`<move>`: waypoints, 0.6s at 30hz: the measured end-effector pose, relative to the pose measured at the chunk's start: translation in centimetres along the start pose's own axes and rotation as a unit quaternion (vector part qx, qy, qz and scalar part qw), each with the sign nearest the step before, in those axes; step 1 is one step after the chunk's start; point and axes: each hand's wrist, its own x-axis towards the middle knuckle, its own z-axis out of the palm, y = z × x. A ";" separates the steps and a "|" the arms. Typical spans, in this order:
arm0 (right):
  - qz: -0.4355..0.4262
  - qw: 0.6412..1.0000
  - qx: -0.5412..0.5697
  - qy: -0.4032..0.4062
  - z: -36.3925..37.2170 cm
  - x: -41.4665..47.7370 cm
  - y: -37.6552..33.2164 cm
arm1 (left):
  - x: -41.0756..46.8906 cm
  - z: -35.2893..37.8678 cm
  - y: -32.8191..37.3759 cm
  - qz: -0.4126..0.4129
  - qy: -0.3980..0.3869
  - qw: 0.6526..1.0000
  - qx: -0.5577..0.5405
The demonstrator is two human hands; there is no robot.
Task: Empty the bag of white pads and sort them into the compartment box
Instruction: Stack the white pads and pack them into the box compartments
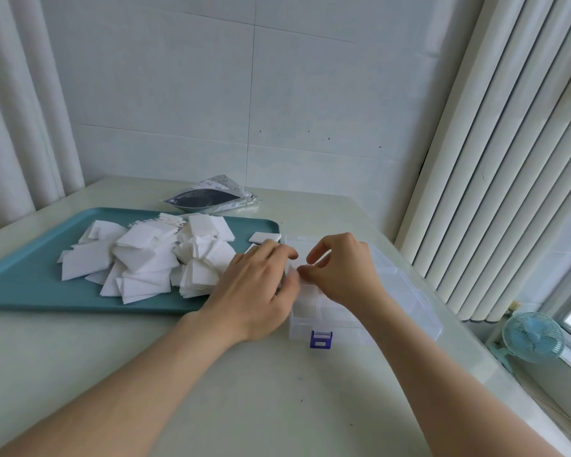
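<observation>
Hands meet over compartment box; right hand pinches white pad; left hand blurred, grip unclear.

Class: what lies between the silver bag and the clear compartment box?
In the head view: bare table, then the far corner of the teal tray, with one white pad lying on it.

the person's arms show bare skin only — the left forearm and the right forearm are uncovered from the picture's lower edge to the wrists. the bare left hand and bare right hand are slim and long-fingered — the nails are too blurred to tell.
</observation>
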 end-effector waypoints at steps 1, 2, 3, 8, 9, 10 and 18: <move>-0.003 1.000 -0.012 0.002 0.0 0.1 0.0 | 0.2 0.0 -0.2 -0.008 0.030 1.000 0.000; -0.008 1.000 -0.028 0.002 0.1 0.2 0.1 | 0.3 0.0 -0.5 -0.019 0.053 0.998 0.008; -0.014 0.999 -0.045 0.001 0.1 0.2 0.1 | 0.5 -0.1 -0.9 -0.034 0.066 0.997 0.020; -0.013 0.992 -0.125 0.001 0.6 -0.1 -0.7 | 0.7 -0.3 -2.0 -0.102 0.051 0.987 0.115; -0.008 0.992 -0.129 -0.002 0.7 -0.2 -0.8 | 0.8 -0.4 -2.1 -0.115 0.051 0.984 0.126; -0.006 0.992 -0.127 -0.012 0.8 -0.3 -0.8 | 0.9 -0.6 -2.1 -0.129 0.056 0.981 0.133; -0.017 0.987 -0.160 -0.016 0.8 -1.1 -1.9 | 1.4 -3.0 -4.3 -0.144 0.098 0.966 0.192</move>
